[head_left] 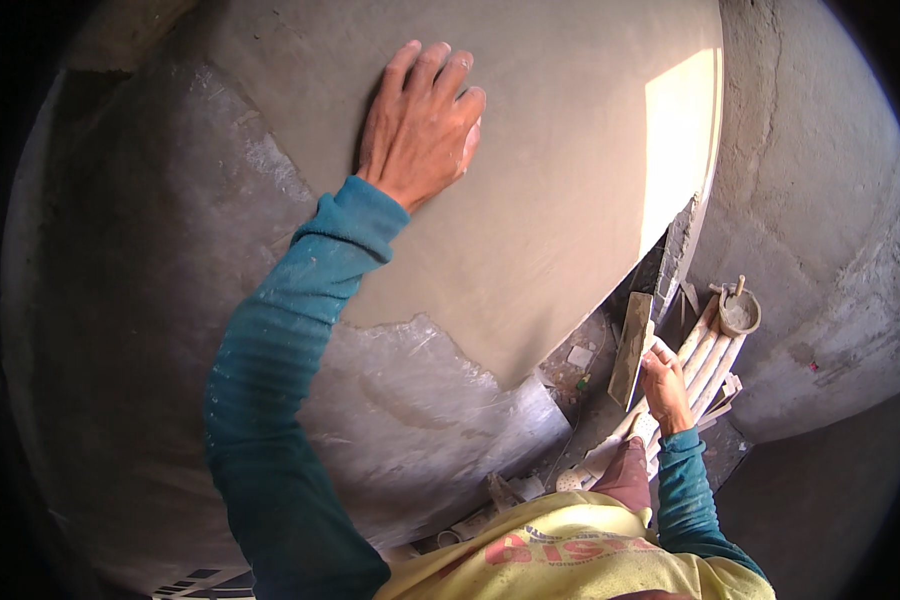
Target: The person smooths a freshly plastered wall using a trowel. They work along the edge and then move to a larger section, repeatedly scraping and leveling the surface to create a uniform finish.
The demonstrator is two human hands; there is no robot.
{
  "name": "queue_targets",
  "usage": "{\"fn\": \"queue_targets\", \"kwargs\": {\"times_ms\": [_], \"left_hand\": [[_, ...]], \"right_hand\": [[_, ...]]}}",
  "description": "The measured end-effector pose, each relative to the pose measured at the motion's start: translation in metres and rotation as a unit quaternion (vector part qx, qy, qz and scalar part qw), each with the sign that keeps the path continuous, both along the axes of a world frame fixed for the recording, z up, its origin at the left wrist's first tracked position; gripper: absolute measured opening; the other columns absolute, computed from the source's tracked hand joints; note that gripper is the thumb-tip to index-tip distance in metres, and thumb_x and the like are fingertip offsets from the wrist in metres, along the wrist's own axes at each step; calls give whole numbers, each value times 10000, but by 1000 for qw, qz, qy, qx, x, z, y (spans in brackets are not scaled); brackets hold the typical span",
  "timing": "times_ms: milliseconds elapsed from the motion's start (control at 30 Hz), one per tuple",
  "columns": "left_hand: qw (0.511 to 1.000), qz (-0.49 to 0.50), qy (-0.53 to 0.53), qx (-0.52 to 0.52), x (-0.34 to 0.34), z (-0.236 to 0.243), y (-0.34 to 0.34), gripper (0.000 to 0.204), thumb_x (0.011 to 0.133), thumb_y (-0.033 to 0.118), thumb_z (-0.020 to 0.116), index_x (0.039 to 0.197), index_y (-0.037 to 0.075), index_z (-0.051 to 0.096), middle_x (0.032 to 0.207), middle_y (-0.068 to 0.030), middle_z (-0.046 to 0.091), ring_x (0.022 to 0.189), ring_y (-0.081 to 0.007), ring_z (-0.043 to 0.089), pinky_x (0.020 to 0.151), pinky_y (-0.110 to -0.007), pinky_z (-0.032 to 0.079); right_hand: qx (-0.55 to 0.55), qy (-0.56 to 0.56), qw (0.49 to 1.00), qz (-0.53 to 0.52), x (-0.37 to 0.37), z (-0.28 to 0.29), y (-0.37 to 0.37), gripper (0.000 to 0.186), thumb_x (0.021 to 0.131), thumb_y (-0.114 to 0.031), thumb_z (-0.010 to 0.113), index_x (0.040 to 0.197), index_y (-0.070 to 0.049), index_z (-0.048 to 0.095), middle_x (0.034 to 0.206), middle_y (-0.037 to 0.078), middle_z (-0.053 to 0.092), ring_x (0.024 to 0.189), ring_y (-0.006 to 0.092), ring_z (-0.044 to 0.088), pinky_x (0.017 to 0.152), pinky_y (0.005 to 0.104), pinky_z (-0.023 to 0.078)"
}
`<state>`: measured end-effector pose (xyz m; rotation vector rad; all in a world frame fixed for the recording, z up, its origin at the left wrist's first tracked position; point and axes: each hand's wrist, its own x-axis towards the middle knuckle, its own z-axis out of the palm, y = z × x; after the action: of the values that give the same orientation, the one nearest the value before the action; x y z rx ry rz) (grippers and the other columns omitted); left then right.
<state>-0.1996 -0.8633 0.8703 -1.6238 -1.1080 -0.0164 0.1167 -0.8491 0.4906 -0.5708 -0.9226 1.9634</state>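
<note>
My left hand [422, 125] is raised against a wall of smooth grey-beige plaster [530, 190]. Its fingers point upward and are slightly apart, with no tool visible in them; the palm side is hidden. Low on the right, my right hand [667, 385] is closed around the back of a plastering float [631, 350]. This float is a long flat rectangular board, seen nearly edge-on and tilted, held away from the plaster. Its handle is mostly hidden by my fingers. Below and left of the fresh plaster, a ragged edge borders a darker, rougher grey surface [400, 385].
A small bucket [739, 312] with a stick-like handle in it stands on a bench of pale poles [705, 362], at the right. My foot [644, 428] is on the bench. Rubble [579, 356] lies on the floor below. Another rough grey wall [820, 230] rises on the right.
</note>
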Motion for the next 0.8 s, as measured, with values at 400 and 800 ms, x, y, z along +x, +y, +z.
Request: {"fn": "queue_targets", "kwargs": {"times_ms": [400, 800], "left_hand": [[1000, -20, 0, -1, 5, 9, 18, 149, 859, 178, 768, 976, 93, 733, 1370, -114, 648, 1358, -317, 531, 1181, -512, 396], [981, -138, -125, -56, 21, 5, -7, 210, 829, 140, 827, 899, 113, 631, 1397, -109, 647, 1346, -359, 535, 1107, -488, 409]], "right_hand": [[-10, -12, 1000, -9, 3, -10, -4, 295, 1055, -96, 581, 1327, -1, 644, 1143, 39, 728, 1013, 138, 696, 915, 315, 553], [-22, -21, 999, -17, 6, -21, -6, 271, 1059, -113, 589, 1301, -11, 655, 1140, 46, 736, 1000, 142, 705, 898, 315, 559]]}}
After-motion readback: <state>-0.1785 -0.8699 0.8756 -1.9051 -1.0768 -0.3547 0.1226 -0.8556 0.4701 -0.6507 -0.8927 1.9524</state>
